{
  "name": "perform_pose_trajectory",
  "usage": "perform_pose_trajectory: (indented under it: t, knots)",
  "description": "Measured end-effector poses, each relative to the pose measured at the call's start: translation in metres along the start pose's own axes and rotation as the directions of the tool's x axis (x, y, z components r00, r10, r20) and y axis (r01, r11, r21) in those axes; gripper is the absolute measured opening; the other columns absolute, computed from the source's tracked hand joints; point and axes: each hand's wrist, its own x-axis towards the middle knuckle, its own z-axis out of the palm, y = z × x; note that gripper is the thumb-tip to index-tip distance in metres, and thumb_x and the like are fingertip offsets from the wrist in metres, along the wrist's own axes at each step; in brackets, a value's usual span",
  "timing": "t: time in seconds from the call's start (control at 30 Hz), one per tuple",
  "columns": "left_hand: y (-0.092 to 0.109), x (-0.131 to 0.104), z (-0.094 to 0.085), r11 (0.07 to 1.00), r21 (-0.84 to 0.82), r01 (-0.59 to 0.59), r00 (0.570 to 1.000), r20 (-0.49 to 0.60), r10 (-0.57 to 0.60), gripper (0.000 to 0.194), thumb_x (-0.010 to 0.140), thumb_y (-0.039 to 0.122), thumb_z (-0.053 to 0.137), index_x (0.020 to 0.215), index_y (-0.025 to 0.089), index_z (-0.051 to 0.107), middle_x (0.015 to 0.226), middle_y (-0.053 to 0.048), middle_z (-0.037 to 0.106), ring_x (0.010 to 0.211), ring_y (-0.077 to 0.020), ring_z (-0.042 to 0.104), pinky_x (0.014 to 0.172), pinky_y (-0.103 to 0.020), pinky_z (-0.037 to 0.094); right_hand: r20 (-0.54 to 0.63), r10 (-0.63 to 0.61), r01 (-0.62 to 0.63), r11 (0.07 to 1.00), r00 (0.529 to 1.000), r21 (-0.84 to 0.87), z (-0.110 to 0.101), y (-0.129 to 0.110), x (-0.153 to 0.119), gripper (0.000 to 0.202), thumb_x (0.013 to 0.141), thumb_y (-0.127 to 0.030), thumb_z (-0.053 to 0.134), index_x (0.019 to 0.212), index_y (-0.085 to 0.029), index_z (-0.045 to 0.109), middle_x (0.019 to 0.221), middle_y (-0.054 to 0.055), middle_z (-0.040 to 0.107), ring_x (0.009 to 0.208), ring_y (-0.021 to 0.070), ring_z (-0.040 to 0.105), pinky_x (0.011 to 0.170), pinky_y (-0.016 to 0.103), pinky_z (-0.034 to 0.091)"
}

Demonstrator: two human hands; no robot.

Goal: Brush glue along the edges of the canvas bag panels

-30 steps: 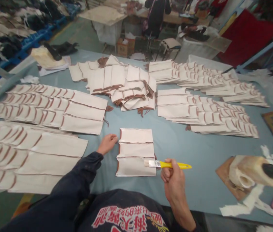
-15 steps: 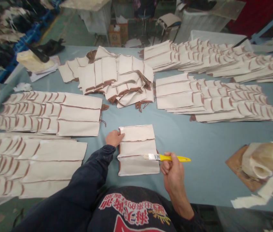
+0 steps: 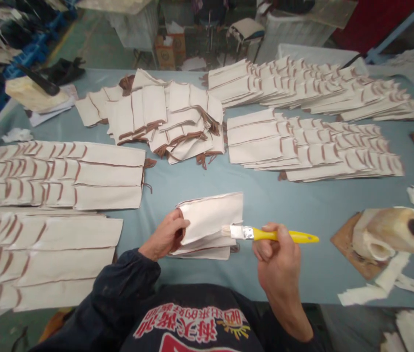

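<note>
My left hand [image 3: 168,234] grips the left edge of a cream fabric piece [image 3: 212,212], thumb on top and fingers tucked beneath. The piece is partly lifted and folded, with further cream layers showing under its near edge. In my right hand [image 3: 280,261] is a paintbrush [image 3: 260,233] with a yellow handle, held level and pointing left. Its pale bristles overlap the near edge of the raised fabric; whether they touch it I cannot tell.
Overlapping rows of cream, brown-edged pieces [image 3: 107,171] lie left, with more rows [image 3: 254,137] at back right. A loose heap [image 3: 148,105] sits at back centre. On the right, a stained container [image 3: 386,232] with a dark handle rests on a brown board [image 3: 349,239].
The fabric piece lay flat with three panels showing; now its left side is raised and folded over by my left hand. The brush has shifted slightly right, and the whole view has moved a little.
</note>
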Motion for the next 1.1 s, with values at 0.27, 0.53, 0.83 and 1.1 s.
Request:
perform_pose_trajectory:
  t: [0.27, 0.53, 0.83, 1.1]
  knots:
    - [0.011, -0.042, 0.028, 0.570, 0.478, -0.669, 0.723, 0.239, 0.648, 0.026, 0.095, 0.014, 0.044, 0.080, 0.019, 0.065, 0.074, -0.008, 0.065, 0.073, -0.0224, 0.059, 0.075, -0.037, 0.053, 0.047, -0.247, 0.251, 0.957, 0.968, -0.147, 0.002, -0.053, -0.027, 0.034, 0.093, -0.050, 0.060, 0.074, -0.022, 0.060, 0.043, -0.011, 0.035, 0.038, 0.0077, 0.032, 0.042, 0.022, 0.026]
    - [0.006, -0.056, 0.046, 0.121, 0.646, -0.754, 0.495, 0.437, 0.751, 0.037, 0.093, 0.005, 0.040, 0.116, 0.011, 0.069, 0.097, -0.016, 0.075, 0.096, -0.0291, 0.071, 0.088, -0.046, 0.060, 0.252, -0.488, 0.549, 0.760, 0.836, -0.349, -0.003, -0.058, -0.059, 0.036, 0.100, -0.043, 0.053, 0.075, -0.020, 0.066, 0.045, -0.009, 0.042, 0.035, 0.0077, 0.037, 0.038, 0.021, 0.029]
    - [0.006, -0.064, 0.056, 0.127, 0.618, -0.776, 0.472, 0.434, 0.767, 0.034, 0.092, 0.006, 0.042, 0.104, 0.012, 0.072, 0.099, -0.017, 0.077, 0.097, -0.0323, 0.070, 0.088, -0.051, 0.062, 0.565, -0.488, 0.742, 0.515, 0.665, -0.429, -0.028, -0.039, -0.092, 0.021, 0.103, -0.028, 0.049, 0.092, -0.023, 0.067, 0.056, -0.007, 0.051, 0.040, 0.0081, 0.041, 0.039, 0.021, 0.034]
    - [0.010, -0.068, 0.056, 0.132, 0.586, -0.800, 0.441, 0.423, 0.792, 0.041, 0.093, 0.006, 0.042, 0.124, 0.009, 0.068, 0.110, -0.020, 0.074, 0.110, -0.0346, 0.067, 0.098, -0.055, 0.057, 0.463, -0.517, 0.694, 0.557, 0.720, -0.457, -0.033, -0.032, -0.091, 0.027, 0.103, -0.032, 0.049, 0.089, -0.021, 0.070, 0.053, -0.007, 0.045, 0.042, 0.0091, 0.042, 0.041, 0.022, 0.035]
